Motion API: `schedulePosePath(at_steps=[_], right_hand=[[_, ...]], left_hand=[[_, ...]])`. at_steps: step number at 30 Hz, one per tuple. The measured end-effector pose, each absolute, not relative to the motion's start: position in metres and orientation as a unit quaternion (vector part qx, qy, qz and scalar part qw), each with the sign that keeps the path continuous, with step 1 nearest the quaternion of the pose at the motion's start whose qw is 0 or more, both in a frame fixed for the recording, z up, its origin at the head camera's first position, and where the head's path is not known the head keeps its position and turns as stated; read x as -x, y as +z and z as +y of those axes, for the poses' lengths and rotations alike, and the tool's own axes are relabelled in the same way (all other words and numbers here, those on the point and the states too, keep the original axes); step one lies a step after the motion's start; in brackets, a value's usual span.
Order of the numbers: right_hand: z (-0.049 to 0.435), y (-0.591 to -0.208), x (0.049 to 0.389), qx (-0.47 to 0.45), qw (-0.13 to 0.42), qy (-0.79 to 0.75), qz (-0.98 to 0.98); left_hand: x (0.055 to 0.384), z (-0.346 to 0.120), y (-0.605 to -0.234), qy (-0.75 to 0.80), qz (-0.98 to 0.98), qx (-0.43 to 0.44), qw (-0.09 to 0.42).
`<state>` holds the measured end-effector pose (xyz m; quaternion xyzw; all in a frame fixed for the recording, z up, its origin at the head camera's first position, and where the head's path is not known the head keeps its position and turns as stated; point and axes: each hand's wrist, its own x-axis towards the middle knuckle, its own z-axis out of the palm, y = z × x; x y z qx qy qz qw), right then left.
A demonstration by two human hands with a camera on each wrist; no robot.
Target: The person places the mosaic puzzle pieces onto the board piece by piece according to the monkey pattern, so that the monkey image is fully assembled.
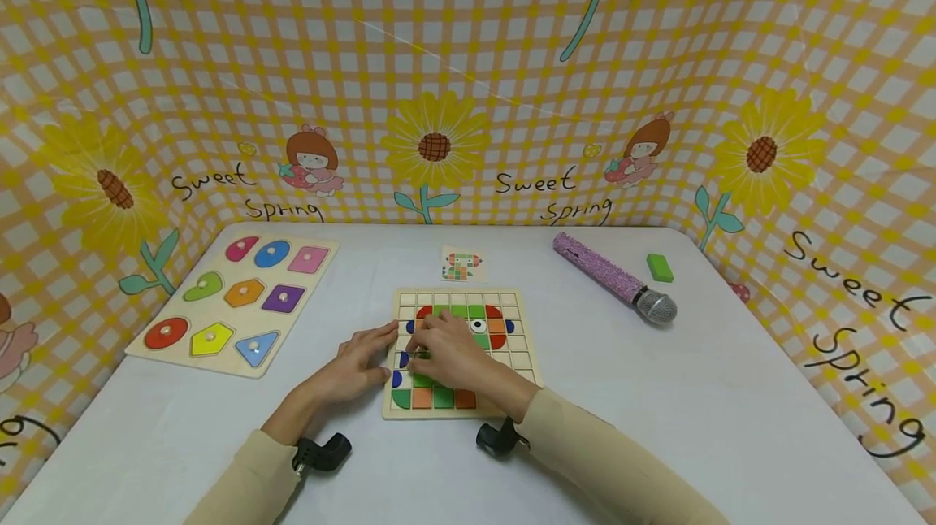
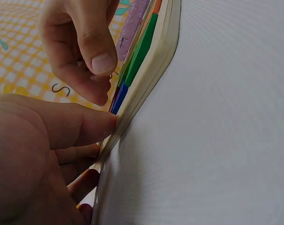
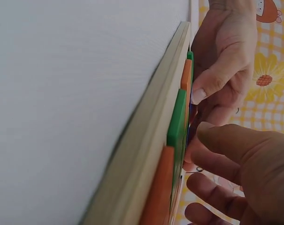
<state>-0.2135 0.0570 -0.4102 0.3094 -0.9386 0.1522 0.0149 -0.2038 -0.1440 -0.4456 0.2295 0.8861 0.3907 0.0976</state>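
Observation:
A wooden grid board lies on the table, holding colored pieces that form a picture. My left hand rests along the board's left side, its thumb at the edge by a blue piece. Over the board's left half is my right hand, hiding several pieces beneath it. Its fingertips are close to a blue half-round piece, and nothing shows between thumb and fingers in the wrist views. Green and orange pieces fill the near row, while a round eye piece sits farther up.
A small pattern card lies beyond the board. To the left is a shape puzzle with knobbed pieces. A glittery pink microphone and a green block lie at the back right. Patterned cloth rises behind the table.

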Motion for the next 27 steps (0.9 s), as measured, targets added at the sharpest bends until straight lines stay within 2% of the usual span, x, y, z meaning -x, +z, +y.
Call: schedulePosePath(at_steps=[27], right_hand=[[0.0649,-0.4039,0.2092,-0.332,0.004,0.142,-0.933]], left_hand=[[0.2062,-0.1419,-0.4481,0.391,0.887,-0.226,0.099]])
